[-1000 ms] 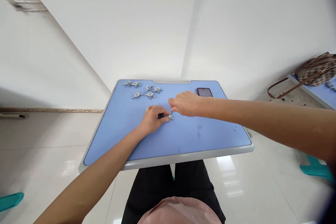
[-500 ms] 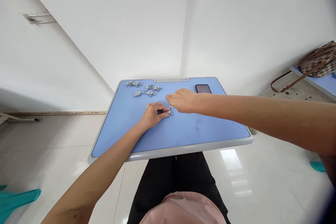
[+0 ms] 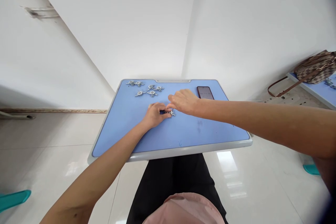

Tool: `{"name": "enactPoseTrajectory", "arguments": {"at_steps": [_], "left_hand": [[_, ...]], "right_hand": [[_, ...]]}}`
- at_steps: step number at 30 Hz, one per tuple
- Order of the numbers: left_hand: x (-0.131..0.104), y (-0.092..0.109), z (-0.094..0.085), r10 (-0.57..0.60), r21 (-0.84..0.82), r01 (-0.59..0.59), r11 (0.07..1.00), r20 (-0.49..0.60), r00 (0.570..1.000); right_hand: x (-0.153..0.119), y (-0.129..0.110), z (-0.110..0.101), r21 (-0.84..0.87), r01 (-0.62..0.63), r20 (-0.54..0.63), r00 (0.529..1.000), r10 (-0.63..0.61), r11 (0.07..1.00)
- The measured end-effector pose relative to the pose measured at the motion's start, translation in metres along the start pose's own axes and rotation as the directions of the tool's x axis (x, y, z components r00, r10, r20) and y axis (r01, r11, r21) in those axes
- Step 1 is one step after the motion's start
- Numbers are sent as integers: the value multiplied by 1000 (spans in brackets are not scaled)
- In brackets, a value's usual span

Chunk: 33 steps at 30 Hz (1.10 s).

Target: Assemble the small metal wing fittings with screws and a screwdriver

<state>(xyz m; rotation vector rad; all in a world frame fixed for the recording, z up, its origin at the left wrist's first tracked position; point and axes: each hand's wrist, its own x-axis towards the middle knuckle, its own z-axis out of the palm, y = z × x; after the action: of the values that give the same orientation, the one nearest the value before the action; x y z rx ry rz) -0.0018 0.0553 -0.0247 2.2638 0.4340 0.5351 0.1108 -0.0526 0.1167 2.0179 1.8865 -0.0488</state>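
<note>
My left hand (image 3: 155,114) rests on the blue desktop, its thumb and fingers pinched on a small silvery metal fitting (image 3: 172,113). My right hand (image 3: 183,100) is closed just above that fitting, its thumb reaching down close to my left fingertips. A thin metal shaft runs from under my right fingers to the fitting; the grip around it is hidden, so its kind does not show. Several similar fittings with central rings and thin arms, such as this one (image 3: 152,93), lie loose beyond my left hand.
The blue desk (image 3: 157,143) has a raised grey rim. A phone (image 3: 205,92) showing a timer lies behind my right forearm. White walls stand behind the desk. A checkered handbag (image 3: 315,66) sits on another blue table at the right.
My right hand has turned, and its thumb has dropped nearer the fitting. My left hand keeps its pinch. The whole view has shifted slightly.
</note>
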Motion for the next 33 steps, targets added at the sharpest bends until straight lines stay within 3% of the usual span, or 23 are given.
{"name": "enactPoseTrajectory", "arguments": {"at_steps": [3,9,13,15,18,21,28,33], "left_hand": [[0,1,0,-5,3,5,1000,-3,1000],[1,0,1,-18,-12,18,1000,-9,1000],[1,-1,2,-17,-24,17,1000,-8,1000],[1,-1,2,-12,-33,12,999,-8,1000],[1,0,2,-10,-46,9,999,-17,1000],[0,1,2,-15,-48,13,999,-32,999],[-1,2,1,-14,-47,13,999,-17,1000],[-1,3,0,-45,-14,44,999,-18,999]], "right_hand": [[-2,2,-2,11,2,23,1000,-2,1000],[-4,3,-1,-24,184,38,982,-183,983],[-1,-1,-4,-63,48,63,997,-44,997],[-1,-1,-4,-32,36,33,999,-35,999],[-2,4,0,-26,164,-30,986,-165,986],[-3,7,2,-130,292,-1,956,-295,948],[-7,3,-1,-190,283,-33,955,-294,940],[-4,-1,-2,-183,360,26,932,-361,915]]}}
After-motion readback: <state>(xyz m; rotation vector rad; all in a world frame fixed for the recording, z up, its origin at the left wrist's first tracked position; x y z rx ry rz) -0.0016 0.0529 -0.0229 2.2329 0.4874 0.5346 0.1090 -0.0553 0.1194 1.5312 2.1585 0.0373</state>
